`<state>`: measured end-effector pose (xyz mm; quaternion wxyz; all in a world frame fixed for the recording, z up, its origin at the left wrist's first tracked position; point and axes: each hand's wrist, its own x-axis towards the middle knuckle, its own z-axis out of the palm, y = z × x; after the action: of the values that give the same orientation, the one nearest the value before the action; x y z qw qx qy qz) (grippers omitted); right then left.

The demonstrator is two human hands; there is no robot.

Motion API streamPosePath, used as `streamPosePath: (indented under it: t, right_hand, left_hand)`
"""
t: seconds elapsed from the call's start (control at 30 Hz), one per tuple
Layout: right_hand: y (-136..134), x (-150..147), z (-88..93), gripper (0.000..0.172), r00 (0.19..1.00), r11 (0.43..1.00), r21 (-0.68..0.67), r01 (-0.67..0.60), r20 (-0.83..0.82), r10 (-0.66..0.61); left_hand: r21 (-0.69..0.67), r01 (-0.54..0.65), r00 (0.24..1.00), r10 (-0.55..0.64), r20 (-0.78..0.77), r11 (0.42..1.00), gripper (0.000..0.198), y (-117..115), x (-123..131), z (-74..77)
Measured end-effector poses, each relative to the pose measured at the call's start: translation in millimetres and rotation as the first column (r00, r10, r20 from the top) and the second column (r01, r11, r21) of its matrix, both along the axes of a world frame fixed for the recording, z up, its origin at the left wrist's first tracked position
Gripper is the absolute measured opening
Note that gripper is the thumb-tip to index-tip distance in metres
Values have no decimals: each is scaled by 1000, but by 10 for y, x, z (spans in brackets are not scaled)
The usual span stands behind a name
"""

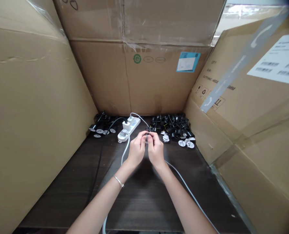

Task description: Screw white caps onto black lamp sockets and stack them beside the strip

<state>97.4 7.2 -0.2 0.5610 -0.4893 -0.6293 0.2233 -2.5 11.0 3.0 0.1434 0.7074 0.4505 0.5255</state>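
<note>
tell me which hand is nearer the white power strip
Left. The left hand is close beside the white power strip, on its right; the right hand is farther right.

The small part (146, 139) is mostly covered by the left hand (136, 148) and the right hand (156, 148). The forearms (98, 201) are cut off by the lower edge, the white label (278, 60) by the right; its fine print is blurred. Pieces in the black pile (171, 125) are hardly distinguished.

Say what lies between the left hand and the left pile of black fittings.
The head view shows a white power strip, plugs and cables between the left hand and that pile.
</note>
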Motion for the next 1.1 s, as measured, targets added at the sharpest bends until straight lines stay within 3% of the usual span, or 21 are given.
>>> streamPosePath:
  t: [0.17, 0.23, 0.3, 0.37, 0.4, 0.47, 0.57, 0.7, 0.8, 0.93, 1.03, 1.1]
  right_hand:
    - [-75, 33, 73, 30, 998, 976, 208, -61, 10, 60]
    - [-99, 57, 100, 33, 998, 963, 263, -60, 9, 60]
    - [-101, 85, 114, 34, 999, 953, 302, -26, -31, 37]
    - [-80, 115, 115, 32, 997, 947, 322, 25, -83, 2]
    - [-64, 128, 113, 31, 995, 946, 321, 46, -103, -14]
    - [-29, 148, 106, 30, 991, 949, 306, 77, -126, -39]
    - [22, 178, 107, 29, 988, 953, 288, 100, -140, -61]
    - [104, 299, 145, 27, 957, 933, 268, 241, -225, -183]
    - [187, 466, 170, 26, 886, 878, 228, 421, -312, -344]
    - [312, 742, 138, 28, 790, 786, 173, 594, -309, -529]
    - [391, 961, 59, 33, 711, 703, 106, 703, -115, -694]
    - [431, 1083, -18, 35, 707, 715, 75, 695, 105, -699]
  left_hand:
    - [309, -37, 998, 52, -41, 950, 31, -68, -38, 88]
    - [472, -116, 991, 134, -6, 874, 34, -87, -139, 198]
    - [612, -223, 966, 256, 35, 759, 37, -84, -331, 356]
    - [646, -381, 896, 436, 81, 662, 39, -42, -608, 517]
    - [597, -463, 846, 528, 77, 655, 39, 0, -767, 577]
    - [435, -526, 786, 613, -78, 731, 39, 132, -1088, 618]
    - [225, -514, 758, 561, -331, 828, 38, 419, -1455, 475]
    - [42, -572, 680, 502, -534, 819, 38, 758, -1622, 173]
    - [21, -564, 661, 467, -587, 825, 35, 868, -1645, 59]
    - [71, -554, 602, 458, -654, 829, 36, 893, -1686, 17]
    - [92, -533, 575, 440, -690, 841, 37, 879, -1687, -5]
    - [99, -530, 542, 426, -724, 842, 37, 862, -1667, -13]
